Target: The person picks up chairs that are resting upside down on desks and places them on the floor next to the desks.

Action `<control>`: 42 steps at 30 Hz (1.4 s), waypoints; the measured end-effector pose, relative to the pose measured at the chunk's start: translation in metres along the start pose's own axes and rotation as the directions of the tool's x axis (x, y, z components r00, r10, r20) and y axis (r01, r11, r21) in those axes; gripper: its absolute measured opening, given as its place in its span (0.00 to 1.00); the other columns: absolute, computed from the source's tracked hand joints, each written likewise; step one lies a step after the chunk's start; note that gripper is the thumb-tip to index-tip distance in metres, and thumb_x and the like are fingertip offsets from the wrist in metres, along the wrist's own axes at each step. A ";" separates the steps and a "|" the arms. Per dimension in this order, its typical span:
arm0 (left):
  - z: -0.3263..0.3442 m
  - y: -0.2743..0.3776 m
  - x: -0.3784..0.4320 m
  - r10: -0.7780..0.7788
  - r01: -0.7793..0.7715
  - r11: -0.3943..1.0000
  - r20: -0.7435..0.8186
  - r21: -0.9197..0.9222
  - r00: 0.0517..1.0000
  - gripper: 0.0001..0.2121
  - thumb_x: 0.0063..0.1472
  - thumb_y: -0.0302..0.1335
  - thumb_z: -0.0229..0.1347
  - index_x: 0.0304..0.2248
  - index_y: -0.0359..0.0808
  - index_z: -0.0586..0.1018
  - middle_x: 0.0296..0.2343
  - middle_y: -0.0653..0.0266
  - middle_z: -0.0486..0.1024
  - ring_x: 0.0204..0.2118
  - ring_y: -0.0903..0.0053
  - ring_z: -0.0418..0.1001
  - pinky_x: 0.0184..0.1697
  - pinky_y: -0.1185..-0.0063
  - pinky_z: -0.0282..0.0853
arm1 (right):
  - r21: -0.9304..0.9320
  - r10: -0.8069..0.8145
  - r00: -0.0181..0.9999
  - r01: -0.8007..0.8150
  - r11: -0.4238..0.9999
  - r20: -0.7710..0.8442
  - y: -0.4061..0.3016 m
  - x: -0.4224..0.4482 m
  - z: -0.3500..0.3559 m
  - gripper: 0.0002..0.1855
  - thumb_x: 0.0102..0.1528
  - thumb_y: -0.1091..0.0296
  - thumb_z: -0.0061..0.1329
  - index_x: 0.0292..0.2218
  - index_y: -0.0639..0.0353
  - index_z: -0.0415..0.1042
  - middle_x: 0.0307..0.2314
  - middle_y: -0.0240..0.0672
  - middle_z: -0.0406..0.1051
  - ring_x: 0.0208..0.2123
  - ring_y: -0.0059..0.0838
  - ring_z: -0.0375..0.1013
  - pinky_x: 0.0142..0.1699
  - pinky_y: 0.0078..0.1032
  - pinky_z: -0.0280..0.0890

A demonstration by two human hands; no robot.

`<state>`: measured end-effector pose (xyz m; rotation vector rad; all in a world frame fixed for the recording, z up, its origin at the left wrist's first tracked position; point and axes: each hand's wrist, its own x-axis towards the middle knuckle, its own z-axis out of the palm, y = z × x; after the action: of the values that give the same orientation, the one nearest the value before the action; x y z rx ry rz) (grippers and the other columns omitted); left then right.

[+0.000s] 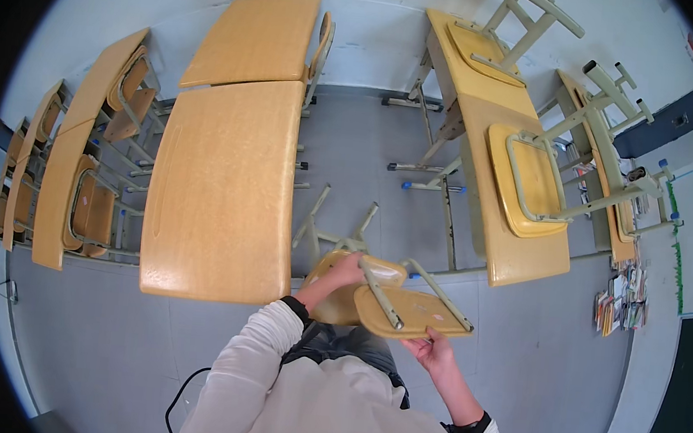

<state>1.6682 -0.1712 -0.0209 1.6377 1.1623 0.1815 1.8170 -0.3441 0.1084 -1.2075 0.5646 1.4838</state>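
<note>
Close in front of my body is a school chair with a yellow wooden seat and backrest [391,273] and pale metal legs. My left hand [346,271] grips it at the upper part, beside a metal tube. My right hand [427,349] holds the near edge of a wooden panel [415,312], its fingers at the rim; two metal tubes cross this panel. Whether the panel is a part of the same chair, I cannot tell. The chair's legs [335,238] point away from me, towards the gap between the desk rows.
Left of the chair stands a wooden desk [225,193], with another desk [257,38] behind it. To the right, a desk [528,260] bears an upturned chair [525,183]. Stacked books [622,302] lie at the far right, by the wall. More desks with chairs [55,191] stand far left.
</note>
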 end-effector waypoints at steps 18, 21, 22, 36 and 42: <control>-0.032 0.116 -0.007 0.127 -0.298 0.895 -0.452 -0.331 0.883 0.17 0.40 0.25 0.46 0.33 0.32 0.60 0.29 0.53 0.60 0.35 0.64 0.58 0.37 0.77 0.54 | 0.397 -0.014 0.974 -0.080 0.914 0.226 -0.002 0.033 0.087 0.16 0.52 0.68 0.21 0.36 0.73 0.51 0.33 0.51 0.58 0.34 0.40 0.62 0.39 0.27 0.61; -0.028 0.118 0.006 0.071 -0.288 0.864 -0.465 -0.413 0.882 0.15 0.40 0.22 0.43 0.32 0.32 0.59 0.29 0.52 0.60 0.34 0.62 0.59 0.36 0.75 0.55 | -0.023 0.063 0.974 -0.060 0.998 0.218 -0.007 0.010 0.087 0.13 0.50 0.67 0.27 0.33 0.68 0.55 0.31 0.48 0.61 0.31 0.35 0.65 0.32 0.25 0.64; -0.028 0.120 0.008 0.090 -0.316 0.872 -0.513 -0.374 0.854 0.14 0.40 0.21 0.41 0.32 0.33 0.58 0.29 0.52 0.60 0.32 0.62 0.59 0.35 0.75 0.55 | -0.344 0.101 0.965 -0.013 0.939 0.240 -0.009 0.004 0.086 0.11 0.49 0.67 0.31 0.32 0.65 0.56 0.30 0.46 0.62 0.30 0.32 0.65 0.29 0.24 0.64; -0.002 0.138 0.024 0.206 -0.319 0.864 -0.305 -0.388 0.930 0.20 0.46 0.30 0.44 0.37 0.31 0.54 0.33 0.46 0.59 0.36 0.59 0.59 0.37 0.73 0.55 | -0.885 -0.205 0.863 0.464 -0.042 0.462 -0.034 0.042 0.069 0.44 0.33 0.75 0.40 0.48 0.55 0.27 0.41 0.53 0.50 0.38 0.49 0.57 0.42 0.28 0.54; 0.008 0.124 -0.008 0.103 -0.048 0.829 0.067 -0.557 0.992 0.30 0.48 0.42 0.44 0.43 0.28 0.51 0.38 0.48 0.56 0.42 0.64 0.56 0.42 0.76 0.54 | -0.760 -0.316 0.724 0.649 0.013 0.613 -0.065 0.090 0.070 0.45 0.33 0.80 0.38 0.48 0.53 0.26 0.41 0.49 0.51 0.39 0.42 0.58 0.38 0.26 0.57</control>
<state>1.7425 -0.1774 0.0796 1.1560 0.8627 0.4467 1.8598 -0.2259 0.0709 -1.8015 -1.2270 1.2215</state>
